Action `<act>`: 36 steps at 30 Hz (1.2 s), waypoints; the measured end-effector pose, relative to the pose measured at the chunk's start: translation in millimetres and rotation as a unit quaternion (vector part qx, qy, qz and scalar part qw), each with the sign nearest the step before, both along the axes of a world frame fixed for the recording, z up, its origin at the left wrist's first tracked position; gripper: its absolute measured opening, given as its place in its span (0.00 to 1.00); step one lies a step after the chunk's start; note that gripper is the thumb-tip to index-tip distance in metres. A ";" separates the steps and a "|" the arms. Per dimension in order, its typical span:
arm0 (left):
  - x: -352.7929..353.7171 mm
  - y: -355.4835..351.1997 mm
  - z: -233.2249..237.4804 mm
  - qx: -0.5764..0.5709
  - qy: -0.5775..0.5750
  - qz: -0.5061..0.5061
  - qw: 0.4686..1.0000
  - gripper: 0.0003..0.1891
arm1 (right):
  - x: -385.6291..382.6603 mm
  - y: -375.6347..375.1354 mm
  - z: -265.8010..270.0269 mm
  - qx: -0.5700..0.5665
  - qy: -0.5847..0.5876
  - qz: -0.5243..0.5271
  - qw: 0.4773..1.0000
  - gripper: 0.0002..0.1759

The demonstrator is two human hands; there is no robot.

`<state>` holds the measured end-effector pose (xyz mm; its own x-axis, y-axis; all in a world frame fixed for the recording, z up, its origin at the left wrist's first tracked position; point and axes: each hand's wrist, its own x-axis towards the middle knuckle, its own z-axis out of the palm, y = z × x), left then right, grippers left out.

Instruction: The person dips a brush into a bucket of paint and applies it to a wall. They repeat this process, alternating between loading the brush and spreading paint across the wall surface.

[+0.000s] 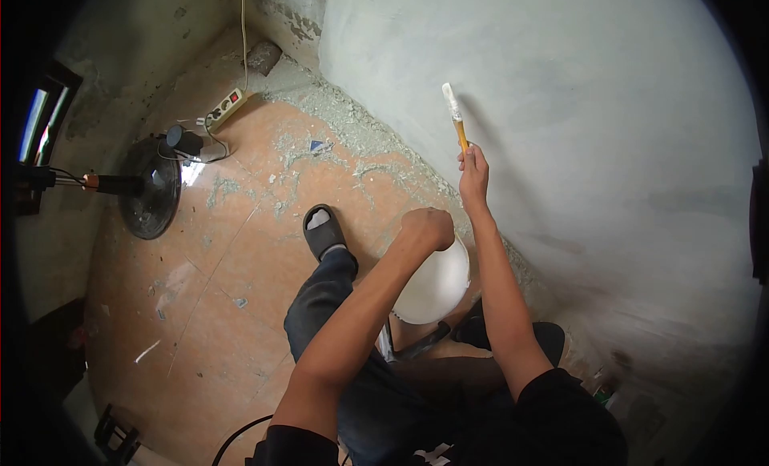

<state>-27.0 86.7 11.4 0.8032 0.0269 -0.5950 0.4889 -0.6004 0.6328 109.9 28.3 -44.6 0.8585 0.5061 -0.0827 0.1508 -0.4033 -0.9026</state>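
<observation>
My right hand [474,174] is raised in front of the wall, closed around the yellow handle of a paintbrush [457,118]. The brush points upward, its bristles coated white, and casts a shadow on the wall. Below and to the left, my left hand [428,228] is a fist at the upper rim of a white bucket [432,286]. Its fingers are hidden beneath the knuckles, gripping the bucket at that edge. White paint fills the part of the bucket that shows. The wall [577,130] at the right has patchy white and grey areas.
Scraped flakes [352,118] lie along the wall's foot and over the orange tiled floor [216,282]. A power strip [227,110] with a cord rests at the upper left, near a round black stand base [152,190]. My sandalled foot [322,230] is left of the bucket.
</observation>
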 end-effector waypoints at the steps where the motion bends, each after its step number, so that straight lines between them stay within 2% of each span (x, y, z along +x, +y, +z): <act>1: 1.6 0.0 -0.7 -0.002 0.012 -0.012 1.000 0.15 | -0.5 5.5 0.3 0.000 0.000 0.002 1.000 0.11; 7: -4.1 5.3 0.8 -0.002 0.111 -0.055 0.992 0.17 | -6.4 27.5 -16.5 0.050 0.055 -0.034 0.997 0.11; 13: -5.7 5.0 -1.2 -0.002 0.114 -0.038 0.993 0.15 | -1.5 37.3 -59.6 0.023 0.029 -0.081 0.996 0.09; 15: -3.8 6.5 -0.4 -0.013 0.119 -0.032 0.992 0.15 | 7.8 29.8 -91.6 -0.046 -0.071 -0.115 0.990 0.10; 16: -3.4 7.2 0.1 -0.024 0.122 -0.029 0.992 0.15 | 6.7 25.6 -101.7 -0.047 -0.071 -0.113 0.990 0.10; 18: -4.2 11.5 6.7 -0.033 0.118 -0.031 0.992 0.16 | -7.6 16.5 -106.0 -0.070 -0.169 -0.137 0.974 0.10; 25: -7.2 8.3 1.4 -0.022 0.103 -0.043 0.993 0.18 | -11.6 22.8 -55.0 0.006 -0.246 -0.064 0.967 0.11; 27: -4.8 6.3 -0.9 -0.017 0.112 -0.037 0.993 0.17 | -1.7 32.2 -49.5 -0.004 -0.234 -0.068 0.970 0.11; 29: -1.7 4.7 -3.0 -0.012 0.116 -0.028 0.993 0.16 | 7.9 35.0 -54.9 -0.046 -0.158 -0.093 0.982 0.12; 31: 2.4 5.4 -4.7 -0.025 0.123 -0.041 0.991 0.16 | 6.2 22.3 -78.0 -0.047 -0.179 -0.101 0.977 0.12; 33: -0.8 7.4 1.7 -0.030 0.104 -0.034 0.994 0.16 | -0.7 2.8 -105.6 -0.094 -0.075 -0.153 0.981 0.12; 36: -5.3 8.3 3.4 -0.030 0.085 -0.023 0.996 0.17 | -10.5 -16.2 -110.4 -0.129 -0.032 -0.152 0.979 0.12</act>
<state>-32.2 95.0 14.8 0.6898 -0.0475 -0.7225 0.5657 -0.5874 0.5787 99.4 12.2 -155.0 0.9739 0.1952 -0.1155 0.0409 -0.6520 -0.7572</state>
